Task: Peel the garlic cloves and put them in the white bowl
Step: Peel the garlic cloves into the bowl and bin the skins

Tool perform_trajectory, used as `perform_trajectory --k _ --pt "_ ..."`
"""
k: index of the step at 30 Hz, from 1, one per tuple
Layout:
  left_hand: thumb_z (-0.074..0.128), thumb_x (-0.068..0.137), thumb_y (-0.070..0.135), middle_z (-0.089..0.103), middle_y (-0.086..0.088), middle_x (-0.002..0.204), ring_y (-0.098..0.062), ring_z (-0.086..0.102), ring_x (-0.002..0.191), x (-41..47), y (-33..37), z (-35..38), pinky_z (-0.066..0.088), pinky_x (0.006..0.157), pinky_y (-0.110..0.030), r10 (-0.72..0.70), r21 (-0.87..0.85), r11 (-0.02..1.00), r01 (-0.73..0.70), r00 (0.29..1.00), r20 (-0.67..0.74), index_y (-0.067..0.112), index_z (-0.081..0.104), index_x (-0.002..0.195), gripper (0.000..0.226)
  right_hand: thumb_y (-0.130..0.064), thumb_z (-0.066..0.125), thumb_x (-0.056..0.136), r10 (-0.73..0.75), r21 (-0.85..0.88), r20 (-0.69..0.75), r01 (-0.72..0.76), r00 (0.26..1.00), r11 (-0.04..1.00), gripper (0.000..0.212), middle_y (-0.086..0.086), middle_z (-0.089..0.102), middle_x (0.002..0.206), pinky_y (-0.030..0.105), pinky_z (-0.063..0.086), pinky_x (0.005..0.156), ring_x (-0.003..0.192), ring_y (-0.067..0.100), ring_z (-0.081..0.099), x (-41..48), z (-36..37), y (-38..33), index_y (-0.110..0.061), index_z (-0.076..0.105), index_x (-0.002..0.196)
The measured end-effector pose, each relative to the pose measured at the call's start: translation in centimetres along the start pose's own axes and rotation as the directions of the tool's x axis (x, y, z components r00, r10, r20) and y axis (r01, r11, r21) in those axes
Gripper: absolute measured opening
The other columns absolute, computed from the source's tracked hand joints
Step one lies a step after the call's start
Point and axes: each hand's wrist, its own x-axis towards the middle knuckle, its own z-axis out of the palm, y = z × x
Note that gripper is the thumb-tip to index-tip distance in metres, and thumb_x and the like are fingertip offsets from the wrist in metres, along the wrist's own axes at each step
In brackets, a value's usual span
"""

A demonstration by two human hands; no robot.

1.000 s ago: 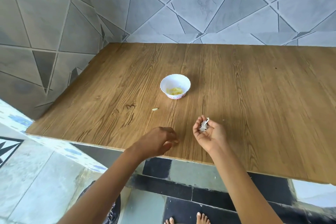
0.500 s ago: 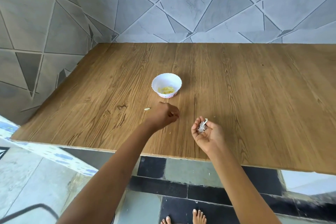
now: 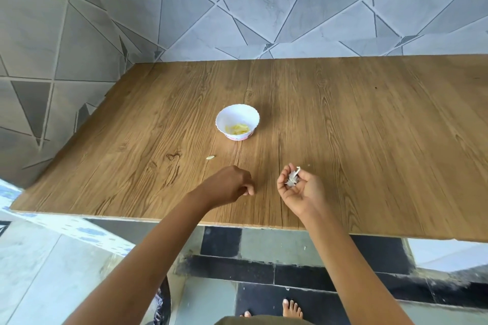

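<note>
I see the white bowl (image 3: 232,113) mid-table, the pink band at its foot too small to read, with yellowish peeled garlic cloves (image 3: 237,128) inside. A loose clove (image 3: 210,157) lies on the wooden table (image 3: 369,140), nearer me and left of the bowl. My right hand (image 3: 298,188) cups papery garlic skins (image 3: 292,179). My left hand (image 3: 229,185) is curled knuckles-up, and I cannot tell if it holds anything.

Bowl, clove and hands laid out on the table

The bowl (image 3: 237,122) was set on the table (image 3: 369,140), left of its middle, with peeled cloves (image 3: 237,128) lying in it. One loose clove (image 3: 210,157) was left on the table before the bowl, slightly to its left. Nearer the front edge, the left hand (image 3: 229,185) was held over the table, with the right hand (image 3: 298,190) to its right, garlic skins (image 3: 292,179) cupped in it.
</note>
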Motion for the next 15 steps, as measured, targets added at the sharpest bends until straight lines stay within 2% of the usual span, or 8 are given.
perform_trajectory --k 2,6,11,15 --pt "0.059 0.086 -0.002 0.071 -0.003 0.09 -0.01 0.065 0.08 -0.8 0.0 -0.1 0.034 0.071 -0.003 -0.01 -0.016 1.0 0.01 1.0 0.012 0.008 0.074 0.09 0.019 -0.006 0.041 0.096 0.011 0.0 -0.001 -0.011 1.0 1.0 0.022 0.01 0.057 0.074 0.022 0.046 0.063 0.067 0.015 0.054 0.1 0.2 0.4 0.0 0.058 0.084" --pt "0.064 0.085 0.005 0.069 -0.002 0.092 -0.002 0.057 0.076 -1.6 0.2 0.3 0.038 0.073 -0.008 0.003 -0.037 0.999 -0.003 1.0 0.015 0.009 0.074 0.091 0.012 -0.007 0.041 0.096 0.016 -0.015 -0.001 -0.016 1.0 1.0 0.022 0.01 0.057 0.073 0.022 0.046 0.063 0.067 0.015 0.053 0.1 0.5 0.7 0.0 0.058 0.084" --pt "0.062 0.085 0.002 0.071 -0.003 0.09 -0.013 0.065 0.082 -1.0 0.6 0.7 0.048 0.077 -0.02 -0.032 0.051 0.998 0.034 0.999 -0.043 0.009 0.073 0.09 0.013 -0.006 0.04 0.097 0.013 -0.02 -0.001 -0.013 1.0 1.0 0.022 0.01 0.056 0.075 0.023 0.045 0.064 0.067 0.016 0.053 0.2 0.6 0.7 0.0 0.057 0.085" --pt "0.067 0.083 0.008 0.071 -0.002 0.089 -0.013 0.064 0.082 0.9 0.7 0.5 0.052 0.077 -0.027 -0.143 0.093 0.985 0.145 0.989 -0.024 0.009 0.07 0.09 0.007 -0.006 0.04 0.097 0.007 -0.028 -0.001 -0.007 1.0 1.0 0.022 0.01 0.056 0.075 0.023 0.046 0.064 0.067 0.015 0.053 0.2 0.7 0.7 0.0 0.058 0.085"
